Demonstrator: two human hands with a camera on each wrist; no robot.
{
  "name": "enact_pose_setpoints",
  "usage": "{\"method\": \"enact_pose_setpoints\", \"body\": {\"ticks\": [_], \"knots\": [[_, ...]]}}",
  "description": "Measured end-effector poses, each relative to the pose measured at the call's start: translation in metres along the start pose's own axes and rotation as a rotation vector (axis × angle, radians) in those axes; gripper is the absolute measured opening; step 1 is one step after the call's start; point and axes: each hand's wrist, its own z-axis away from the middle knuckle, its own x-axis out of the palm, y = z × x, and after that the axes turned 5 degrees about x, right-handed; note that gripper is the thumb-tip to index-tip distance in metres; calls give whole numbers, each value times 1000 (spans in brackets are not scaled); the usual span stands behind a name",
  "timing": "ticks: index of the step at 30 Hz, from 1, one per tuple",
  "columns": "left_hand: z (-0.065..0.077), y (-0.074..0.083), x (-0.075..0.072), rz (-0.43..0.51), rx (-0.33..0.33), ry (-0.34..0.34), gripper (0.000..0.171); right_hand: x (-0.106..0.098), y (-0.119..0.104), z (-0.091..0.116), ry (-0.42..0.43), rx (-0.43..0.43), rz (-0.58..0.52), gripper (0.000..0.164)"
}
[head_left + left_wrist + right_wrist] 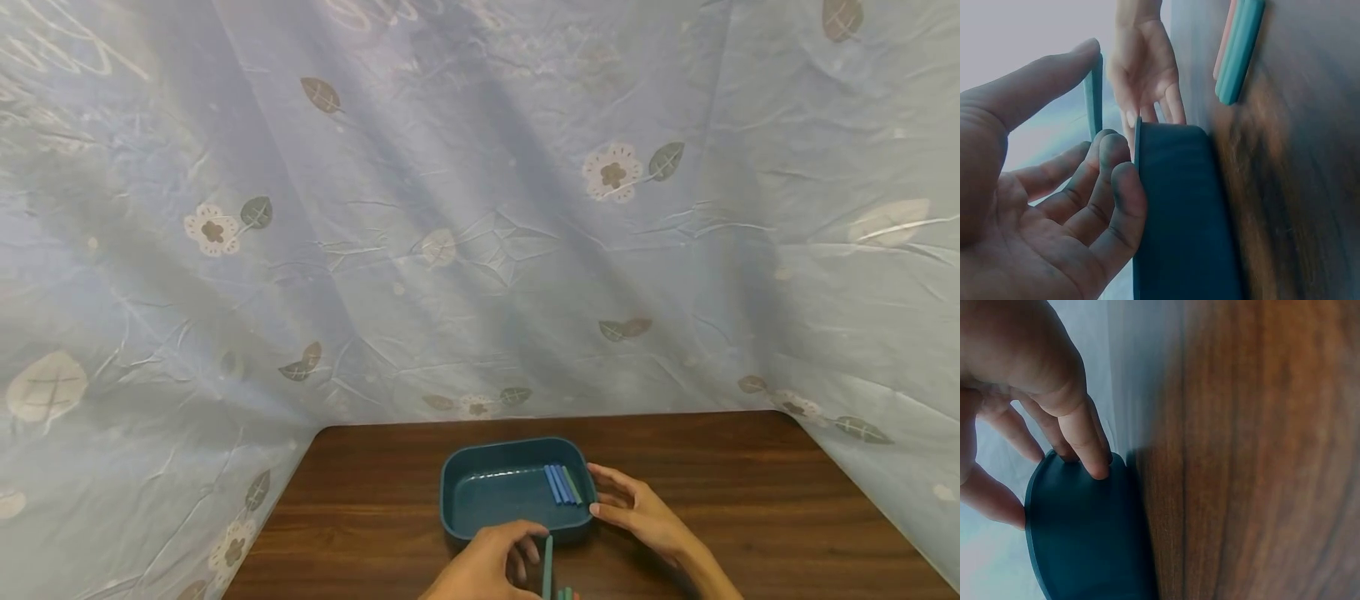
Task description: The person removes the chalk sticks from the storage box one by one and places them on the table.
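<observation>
Your left hand pinches a green stick between thumb and index fingertip, one end against each, while the other three fingers bend loosely and stay clear of it. That stick is raised off the table, just in front of the near wall of the blue tray, outside it. Your right hand holds the tray at its right end, with the thumb at the rim and the other fingertips against the end, some of them on its outer wall. Inside the tray, toward that same right end, three blue sticks and a second green stick lie side by side in a slanting row (the green one is nearest your right hand). On the wood near your left hand, loose green sticks lie next to a pink stick; the head view cuts them off at its lower edge. Behind the table hangs a creased pale cloth printed with leaves and flowers.
</observation>
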Motion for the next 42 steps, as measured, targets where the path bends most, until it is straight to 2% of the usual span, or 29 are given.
{"method": "enact_pose_setpoints", "body": {"ticks": [6,9,11,16,18,20,23,31,42], "knots": [[0,-4,5,-37,96,-40,59,-1,0,0,0,3,8,75],[-2,-18,11,-43,103,-45,56,-1,1,0,1,-1,7,75],[-6,-41,16,-90,136,-60,56,-1,1,1,1,-3,3,75],[-21,-115,34,-197,208,-79,55,0,2,1,5,-6,8,74],[-26,-133,39,-204,204,-82,54,1,3,1,7,-8,11,74],[-29,-141,41,-207,190,-93,53,1,3,1,7,-9,12,74],[-30,-146,42,-205,173,-104,53,1,4,1,5,-14,8,74],[-28,-145,42,-114,87,-121,50,2,4,0,5,-19,6,74],[-28,-139,45,-161,36,-140,42,1,5,0,11,-24,2,75]]}}
